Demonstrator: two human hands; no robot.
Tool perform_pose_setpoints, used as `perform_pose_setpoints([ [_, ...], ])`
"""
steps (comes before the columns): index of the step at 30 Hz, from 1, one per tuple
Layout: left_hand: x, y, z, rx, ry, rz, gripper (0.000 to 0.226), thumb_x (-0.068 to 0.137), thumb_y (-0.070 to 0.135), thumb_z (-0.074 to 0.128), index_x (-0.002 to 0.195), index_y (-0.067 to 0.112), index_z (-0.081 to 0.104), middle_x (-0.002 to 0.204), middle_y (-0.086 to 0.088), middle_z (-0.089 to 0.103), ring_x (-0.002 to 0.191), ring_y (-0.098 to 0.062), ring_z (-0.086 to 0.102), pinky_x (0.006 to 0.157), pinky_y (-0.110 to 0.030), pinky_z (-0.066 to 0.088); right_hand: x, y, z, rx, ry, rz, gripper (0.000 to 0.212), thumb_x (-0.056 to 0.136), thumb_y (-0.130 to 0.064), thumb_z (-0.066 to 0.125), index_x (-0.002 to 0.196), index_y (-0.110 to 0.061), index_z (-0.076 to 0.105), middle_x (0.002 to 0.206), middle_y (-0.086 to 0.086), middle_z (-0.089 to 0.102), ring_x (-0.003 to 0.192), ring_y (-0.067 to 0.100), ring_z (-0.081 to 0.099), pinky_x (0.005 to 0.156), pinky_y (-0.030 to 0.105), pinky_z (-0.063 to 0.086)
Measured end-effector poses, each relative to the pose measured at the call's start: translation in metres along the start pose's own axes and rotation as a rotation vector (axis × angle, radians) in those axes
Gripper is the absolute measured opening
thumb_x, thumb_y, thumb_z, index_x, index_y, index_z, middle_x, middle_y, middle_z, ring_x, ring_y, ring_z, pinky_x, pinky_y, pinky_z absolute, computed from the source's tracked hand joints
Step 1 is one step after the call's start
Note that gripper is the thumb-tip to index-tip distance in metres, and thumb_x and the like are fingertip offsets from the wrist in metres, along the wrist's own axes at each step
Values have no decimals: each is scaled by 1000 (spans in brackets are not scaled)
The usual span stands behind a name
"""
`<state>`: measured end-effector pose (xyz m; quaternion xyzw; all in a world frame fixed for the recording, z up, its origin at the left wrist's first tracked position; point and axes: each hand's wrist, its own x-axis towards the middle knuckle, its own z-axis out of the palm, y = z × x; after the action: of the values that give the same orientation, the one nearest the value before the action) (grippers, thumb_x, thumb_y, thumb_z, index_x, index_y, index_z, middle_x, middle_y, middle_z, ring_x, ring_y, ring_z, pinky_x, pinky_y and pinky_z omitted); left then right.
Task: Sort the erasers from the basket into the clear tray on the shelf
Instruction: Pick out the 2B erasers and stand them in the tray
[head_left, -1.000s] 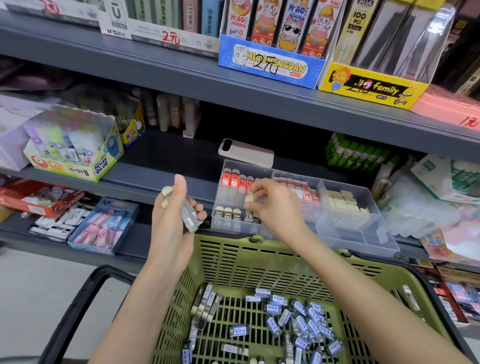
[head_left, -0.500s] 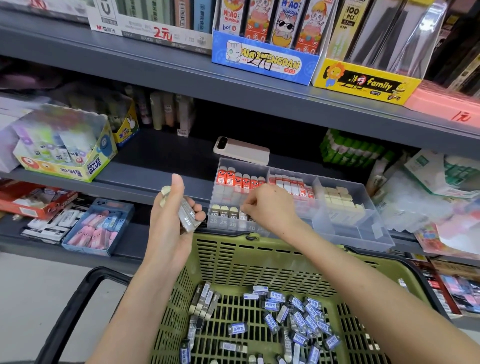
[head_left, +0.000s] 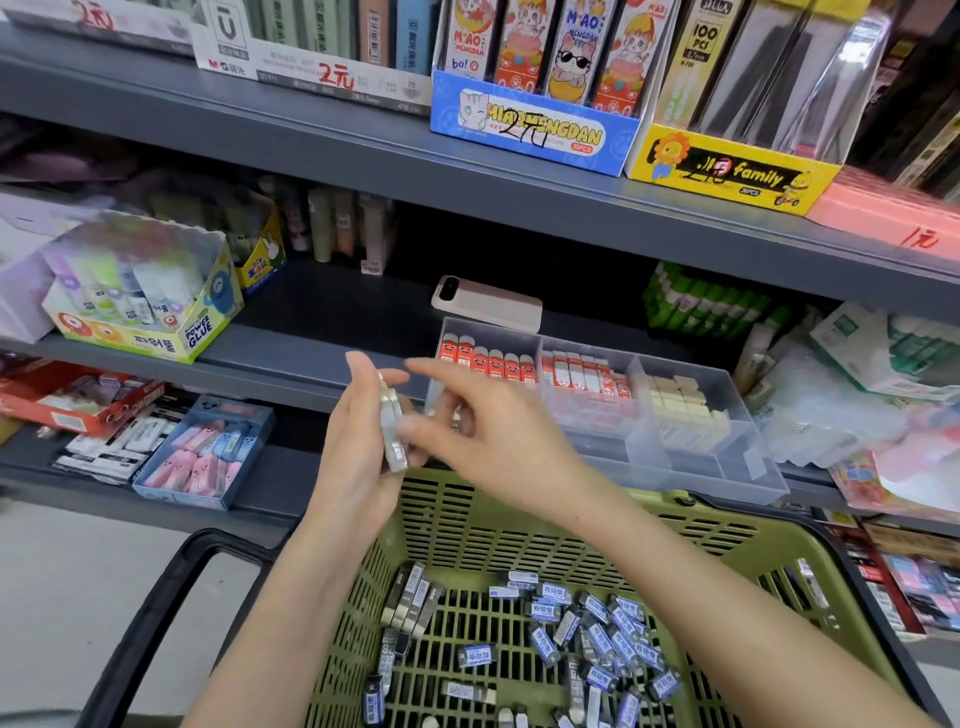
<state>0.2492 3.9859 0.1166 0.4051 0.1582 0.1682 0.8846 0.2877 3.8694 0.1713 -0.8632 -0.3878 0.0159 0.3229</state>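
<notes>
1. The left hand (head_left: 358, 457) holds a small stack (head_left: 392, 434) of erasers upright, with the fingers curled behind it and the thumb lying up its left side.
2. The right hand (head_left: 488, 447) reaches across to the stack, its index finger stretched out above the top and its thumb at the right side. Motion blur hides the contact, so I cannot tell whether this hand pinches anything.
3. Both hands are in front of the left end of the tray (head_left: 753, 470) and above the far rim of the basket (head_left: 727, 527).
4. The clear tray sits at the front edge of the middle shelf (head_left: 291, 358).
   - The left back compartment holds red-sleeved erasers (head_left: 488, 361).
   - The middle one holds red-and-white ones (head_left: 582, 374).
   - The right one holds cream blocks (head_left: 680, 402).
5. The green basket has a black handle (head_left: 156, 597) at its near left. Loose erasers (head_left: 597, 629) in blue-and-white sleeves lie scattered on its floor, mostly at the centre and right. A few grey ones (head_left: 413, 597) lie side by side near the left wall.
6. A pale phone (head_left: 488, 306) lies on the shelf just behind the tray.
7. A glue box (head_left: 145, 312) stands well to the left on the same shelf.
8. A blue box (head_left: 208, 457) of pink erasers sits on the shelf below.
</notes>
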Motion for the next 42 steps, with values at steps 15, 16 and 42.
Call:
perform_pose_setpoints([
  [15, 6, 6, -7, -34, 182, 46, 60, 68, 67, 51, 95, 14, 53, 51, 4, 43, 42, -8, 41, 36, -20, 33, 10, 16, -1, 680, 287, 259, 28, 76, -21, 77, 84, -23, 50, 74, 2, 65, 61, 10, 56, 56, 25, 43],
  [16, 7, 6, -8, -44, 183, 38, 59, 68, 66, 52, 95, 14, 52, 51, 4, 42, 42, -8, 40, 36, -20, 32, 15, 23, -6, 617, 304, 293, 31, 75, -23, 78, 84, -24, 48, 67, 1, 61, 56, 9, 53, 55, 24, 41],
  [42, 8, 6, -14, -165, 160, -32, 21, 94, 32, 53, 90, 11, 52, 61, -1, 55, 51, -11, 51, 38, -17, 34, 47, 45, 33, 174, -137, 553, 26, 84, -7, 67, 110, -4, 65, 112, 7, 64, 100, 18, 57, 88, 27, 46],
])
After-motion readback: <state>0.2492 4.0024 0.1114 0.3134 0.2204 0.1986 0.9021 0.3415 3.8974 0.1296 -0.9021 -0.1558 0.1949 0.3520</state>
